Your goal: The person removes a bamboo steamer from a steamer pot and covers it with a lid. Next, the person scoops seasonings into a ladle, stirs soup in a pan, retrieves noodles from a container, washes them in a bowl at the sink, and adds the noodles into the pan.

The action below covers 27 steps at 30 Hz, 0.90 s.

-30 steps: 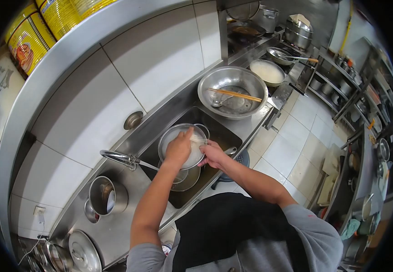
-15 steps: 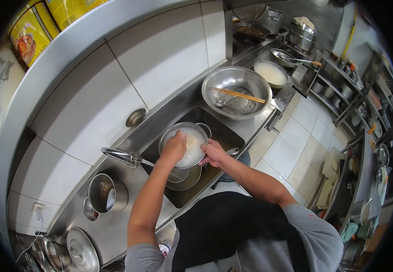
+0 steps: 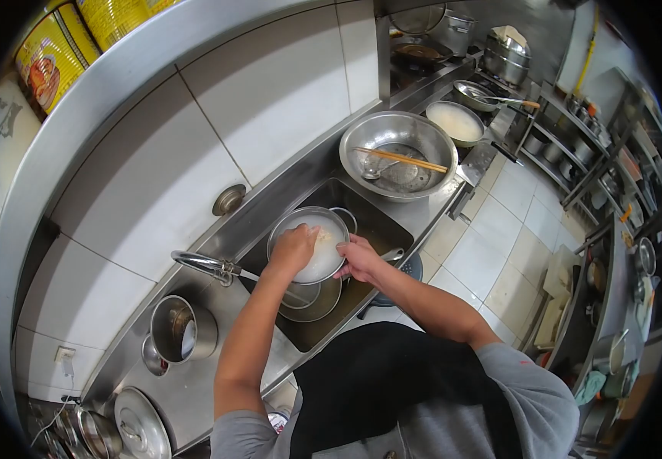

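Observation:
A round metal bowl [image 3: 338, 217] is over the sink, holding cloudy white water [image 3: 326, 264] with pale bits [image 3: 322, 236] in it. My right hand [image 3: 359, 258] grips the bowl's right rim, thumb on top and fingers underneath. Inside the bowl, my left hand [image 3: 294, 249] is closed, its fingers curled down at the water; whatever they hold is hidden. Below the bowl, a round strainer-like vessel [image 3: 312, 312] sits partly covered in the sink [image 3: 386, 218].
A curved faucet [image 3: 205, 264] reaches over the sink from the left. Beyond the sink stands a large steel basin [image 3: 346, 145] with chopsticks [image 3: 407, 160] and a spoon [image 3: 371, 174]. A steel pot [image 3: 205, 333] and a lid [image 3: 144, 428] are on the left counter.
My left hand has shifted slightly and turned within the bowl, its fingers reaching lower. My right hand keeps its hold on the rim, and the bowl stays nearly in place.

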Each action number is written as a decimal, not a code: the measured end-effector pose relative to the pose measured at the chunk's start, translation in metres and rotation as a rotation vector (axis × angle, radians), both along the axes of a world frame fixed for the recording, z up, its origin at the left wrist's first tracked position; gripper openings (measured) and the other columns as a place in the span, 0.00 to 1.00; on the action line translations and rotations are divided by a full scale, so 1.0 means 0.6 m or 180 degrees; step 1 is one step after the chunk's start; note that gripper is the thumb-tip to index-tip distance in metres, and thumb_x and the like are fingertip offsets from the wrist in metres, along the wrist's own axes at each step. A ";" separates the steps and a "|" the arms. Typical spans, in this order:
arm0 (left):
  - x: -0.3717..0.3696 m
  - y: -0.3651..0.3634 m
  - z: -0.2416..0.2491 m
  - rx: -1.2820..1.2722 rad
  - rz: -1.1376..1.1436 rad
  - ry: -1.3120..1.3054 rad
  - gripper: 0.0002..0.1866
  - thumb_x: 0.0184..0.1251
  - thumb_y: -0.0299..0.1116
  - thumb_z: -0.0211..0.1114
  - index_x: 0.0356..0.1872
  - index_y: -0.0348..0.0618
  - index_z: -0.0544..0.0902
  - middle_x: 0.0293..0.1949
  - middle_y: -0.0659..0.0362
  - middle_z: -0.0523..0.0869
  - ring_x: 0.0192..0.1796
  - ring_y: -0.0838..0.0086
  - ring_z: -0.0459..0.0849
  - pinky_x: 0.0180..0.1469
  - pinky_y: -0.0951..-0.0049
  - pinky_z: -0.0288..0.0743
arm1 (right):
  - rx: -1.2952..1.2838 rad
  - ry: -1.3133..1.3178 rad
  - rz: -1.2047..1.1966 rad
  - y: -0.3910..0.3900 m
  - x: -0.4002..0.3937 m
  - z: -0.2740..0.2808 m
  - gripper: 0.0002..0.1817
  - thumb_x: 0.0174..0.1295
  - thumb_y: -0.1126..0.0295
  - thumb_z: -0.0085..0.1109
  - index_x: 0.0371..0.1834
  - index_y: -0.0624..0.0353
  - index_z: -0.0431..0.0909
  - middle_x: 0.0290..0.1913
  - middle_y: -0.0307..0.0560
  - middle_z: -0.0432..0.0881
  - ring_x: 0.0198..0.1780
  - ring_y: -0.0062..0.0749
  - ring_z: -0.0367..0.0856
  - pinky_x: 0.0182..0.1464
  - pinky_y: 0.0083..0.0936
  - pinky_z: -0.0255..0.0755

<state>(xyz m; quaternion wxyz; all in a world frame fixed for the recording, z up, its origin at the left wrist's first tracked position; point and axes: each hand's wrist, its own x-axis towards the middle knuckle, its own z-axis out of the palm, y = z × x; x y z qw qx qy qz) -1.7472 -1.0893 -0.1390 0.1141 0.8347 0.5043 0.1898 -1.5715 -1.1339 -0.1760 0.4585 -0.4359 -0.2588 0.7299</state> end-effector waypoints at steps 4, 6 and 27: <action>0.003 -0.004 0.012 -0.0427 0.0058 0.0144 0.18 0.70 0.43 0.56 0.48 0.36 0.75 0.37 0.36 0.84 0.41 0.39 0.82 0.46 0.45 0.75 | 0.0004 0.0000 -0.0010 0.000 -0.002 0.002 0.21 0.58 0.77 0.52 0.57 0.63 0.68 0.44 0.54 0.79 0.35 0.43 0.84 0.24 0.37 0.84; 0.002 -0.007 0.011 -0.0496 -0.0095 0.0259 0.21 0.68 0.43 0.59 0.53 0.38 0.74 0.44 0.36 0.84 0.46 0.41 0.83 0.48 0.47 0.76 | 0.0013 0.0002 -0.0020 -0.001 -0.001 0.003 0.21 0.58 0.77 0.52 0.57 0.62 0.68 0.44 0.54 0.79 0.35 0.43 0.84 0.24 0.37 0.84; 0.036 -0.001 0.017 -0.0070 -0.0266 0.0500 0.20 0.53 0.33 0.61 0.48 0.38 0.80 0.43 0.43 0.85 0.47 0.48 0.84 0.53 0.53 0.76 | -0.0056 0.0036 -0.0064 -0.020 0.010 0.005 0.21 0.59 0.78 0.51 0.57 0.63 0.68 0.45 0.53 0.79 0.35 0.44 0.84 0.25 0.40 0.85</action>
